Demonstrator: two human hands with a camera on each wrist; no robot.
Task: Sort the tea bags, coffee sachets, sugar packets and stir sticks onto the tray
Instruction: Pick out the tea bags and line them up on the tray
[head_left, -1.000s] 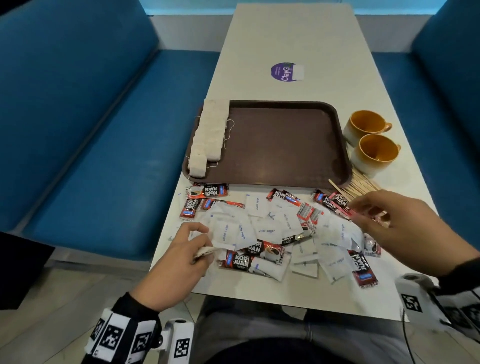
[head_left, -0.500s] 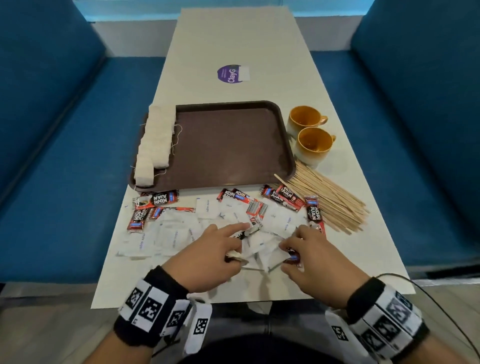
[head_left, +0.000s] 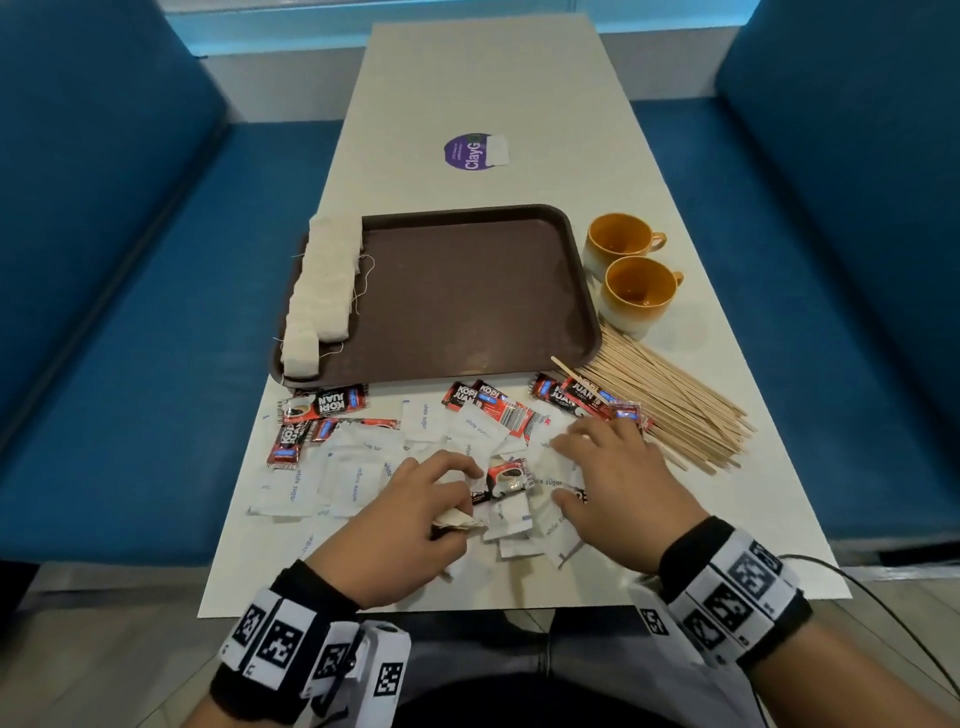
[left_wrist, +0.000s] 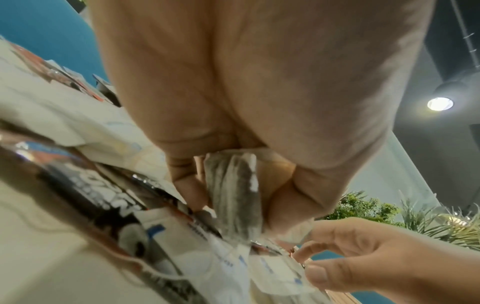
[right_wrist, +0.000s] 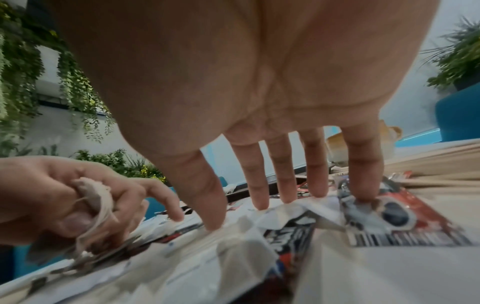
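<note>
**Tea bag in my left, right spread on the pile**

My left hand (head_left: 400, 519) is curled round a tea bag (left_wrist: 235, 195), which sits tucked between thumb and folded fingers; its index finger reaches out and touches the loose packets. My right hand (head_left: 613, 478) lies flat and released, fingers (right_wrist: 259, 185) straight and spread, the tips pressing down on white sugar packets (head_left: 358, 478) and on a red-and-black coffee sachet (right_wrist: 394, 216) under the little finger. It grips nothing.

Between my two hands lies another coffee sachet (head_left: 506, 478), face up on top of sugar packets. The rest of the mixed pile spreads across the near part of the surface (head_left: 467, 78): sugar packets mostly to the left and middle, more coffee sachets (head_left: 324, 408) scattered along the near edge of the tray, none of them on it.

The brown tray (head_left: 483, 291) sits just beyond the pile. A row of tea bags (head_left: 322, 296) runs along its left side, overlapping one another, strings trailing; the rest of the tray floor is bare.

To the right of the pile, a heap of wooden stir sticks (head_left: 670, 400) lies fanned on the surface, its far end touching the tray's near right corner. Beyond the sticks stand two orange cups (head_left: 631, 275), just beside the tray's right rim. Further up the surface is a round purple sticker (head_left: 470, 151). Blue bench seats (head_left: 130, 312) flank both sides.
</note>
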